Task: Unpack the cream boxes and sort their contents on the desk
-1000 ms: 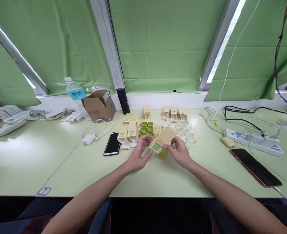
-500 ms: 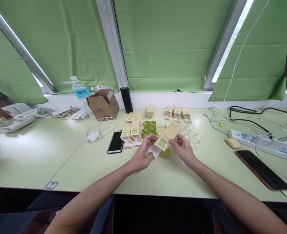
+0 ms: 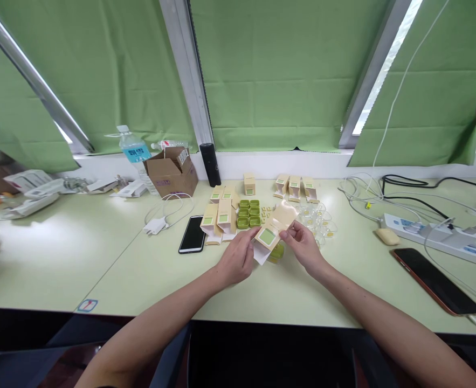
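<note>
Between my two hands is a small tan cardboard box (image 3: 267, 237) with a green window, held tilted above the table. My left hand (image 3: 238, 258) grips its left side, index finger stretched along the upper edge. My right hand (image 3: 303, 245) pinches its right side between thumb and fingers. A tan flap stands up at the far end and a white flap hangs below. Partly hidden under the box, a green-lidded container (image 3: 277, 252) rests on the table. Just beyond are several green square cups (image 3: 248, 213) and, to the right, clear plastic pieces (image 3: 321, 221).
More tan boxes (image 3: 218, 218) stand left of the cups, with others (image 3: 295, 188) at the back. A phone (image 3: 192, 234) lies left, another phone (image 3: 435, 281) right beside a power strip (image 3: 435, 237) with cables. A brown carton (image 3: 172, 175) and a black cylinder (image 3: 209, 165) stand behind.
The box has been turned slightly, and its far flap is now bent up with a visible crease. My left hand has shifted, its index finger now reaching along the box.
</note>
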Tool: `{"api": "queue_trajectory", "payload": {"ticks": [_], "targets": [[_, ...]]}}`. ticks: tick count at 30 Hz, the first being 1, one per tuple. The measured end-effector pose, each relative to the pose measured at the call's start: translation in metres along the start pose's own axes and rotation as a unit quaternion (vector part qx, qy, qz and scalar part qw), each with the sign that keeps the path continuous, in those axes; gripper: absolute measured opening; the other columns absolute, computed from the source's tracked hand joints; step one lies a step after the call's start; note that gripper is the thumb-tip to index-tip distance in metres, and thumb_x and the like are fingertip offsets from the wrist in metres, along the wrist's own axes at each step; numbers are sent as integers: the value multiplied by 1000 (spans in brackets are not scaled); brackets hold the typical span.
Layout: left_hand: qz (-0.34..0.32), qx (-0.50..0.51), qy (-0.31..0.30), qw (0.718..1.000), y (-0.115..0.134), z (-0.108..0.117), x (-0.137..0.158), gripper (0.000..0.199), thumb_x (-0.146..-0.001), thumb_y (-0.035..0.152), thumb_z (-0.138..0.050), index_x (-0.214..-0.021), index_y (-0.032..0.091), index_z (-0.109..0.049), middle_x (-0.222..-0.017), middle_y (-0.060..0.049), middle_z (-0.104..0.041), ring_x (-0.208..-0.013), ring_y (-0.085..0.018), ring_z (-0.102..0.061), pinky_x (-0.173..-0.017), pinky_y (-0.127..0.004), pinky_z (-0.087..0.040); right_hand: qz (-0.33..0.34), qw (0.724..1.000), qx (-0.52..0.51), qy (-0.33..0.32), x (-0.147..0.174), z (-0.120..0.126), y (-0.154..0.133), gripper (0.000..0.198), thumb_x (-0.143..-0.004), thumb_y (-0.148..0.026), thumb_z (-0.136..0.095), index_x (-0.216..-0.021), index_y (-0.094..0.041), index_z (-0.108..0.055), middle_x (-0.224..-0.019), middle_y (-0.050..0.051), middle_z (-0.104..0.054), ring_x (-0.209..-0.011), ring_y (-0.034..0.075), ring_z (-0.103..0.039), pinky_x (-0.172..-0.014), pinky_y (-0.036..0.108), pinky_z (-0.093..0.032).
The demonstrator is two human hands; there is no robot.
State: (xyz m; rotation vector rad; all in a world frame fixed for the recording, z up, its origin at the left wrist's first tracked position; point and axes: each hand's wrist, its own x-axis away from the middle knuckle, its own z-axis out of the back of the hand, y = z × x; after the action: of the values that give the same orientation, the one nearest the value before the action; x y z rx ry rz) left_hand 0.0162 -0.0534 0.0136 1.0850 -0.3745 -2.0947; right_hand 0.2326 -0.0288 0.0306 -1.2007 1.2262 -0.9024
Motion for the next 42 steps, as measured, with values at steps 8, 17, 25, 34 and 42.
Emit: {"api": "queue_trajectory", "payload": {"ticks": [8,17,25,34,42], "targets": [[47,100,-7,994,8,-5,-5,52,-90,29,-68,-135,23,-45,-129,-13,-63,-117,-28,-64,-99,-44,-55,-7,1000,4,10,2,-2,6,54,-64,-66,-85,-88,-23,-64,-92,7,-78,-85,23,-74,-73,34,-60],[82,219,-36,972,8,1,-4,85,-84,48,-77,-150,23,-30,-141,-17,-58,-130,-32,-58,-106,-45,-50,-39,998,-52,23,4,-2,-3,53,-64,-58,-89,-95,-23,-65,-98,8,-80,-91,27,-77,-76,39,-63],[123,154,-22,980,7,11,-15,39,-97,53,-54,-91,18,-69,-85,-6,-72,-82,-20,-66,-76,-31,-52,2,997,-35,72,6,-1,-4,45,-64,-51,-91,-90,-24,-65,-95,6,-78,-90,24,-74,-75,37,-63],[215,226,72,948,-9,24,-25,43,-85,59,-65,-77,17,-65,-66,-2,-63,-61,-15,-58,-60,-26,-49,76,994,71,15,11,3,-6,43,-84,-57,-74,-113,-27,-61,-101,6,-76,-101,25,-69,-91,43,-54],[386,-117,128,906,-74,94,-71,43,-87,49,-52,-57,18,-60,-57,-4,-62,-61,-18,-59,-62,-28,-44,96,986,134,18,16,0,-12,31,-93,-55,-62,-111,-29,-60,-91,4,-75,-97,26,-68,-95,46,-47]]}}
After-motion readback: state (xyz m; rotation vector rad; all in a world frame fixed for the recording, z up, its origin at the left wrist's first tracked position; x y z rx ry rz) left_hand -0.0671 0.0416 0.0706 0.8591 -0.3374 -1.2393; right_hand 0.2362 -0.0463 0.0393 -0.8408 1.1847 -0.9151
